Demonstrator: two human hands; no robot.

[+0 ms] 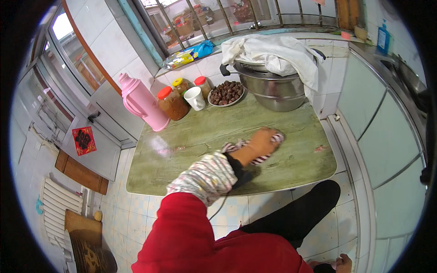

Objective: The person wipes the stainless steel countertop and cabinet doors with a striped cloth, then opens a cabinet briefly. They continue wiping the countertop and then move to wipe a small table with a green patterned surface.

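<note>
My left hand (263, 145), slightly blurred, presses a bunched striped cloth (278, 137) against the right half of a green wood-patterned table (205, 177). A patterned sleeve cover (205, 175) wraps the forearm over a red sleeve. My right hand (344, 263) seems to show only partly at the bottom right edge, low beside my leg; what it holds is unclear. Toward the back of the table stand a large steel pot (276, 92), a plate of dark brown chestnut-like pieces (227, 94), and a white mug (195, 99).
A pink thermos flask (143, 102) and a red-lidded jar (173, 105) stand at the table's back left. White cloth (269, 47) drapes over the pot. A wipes packet (187, 56) lies on the sill. Pale cabinets (389, 133) flank the right side, and my black-trousered leg (293, 215) is below.
</note>
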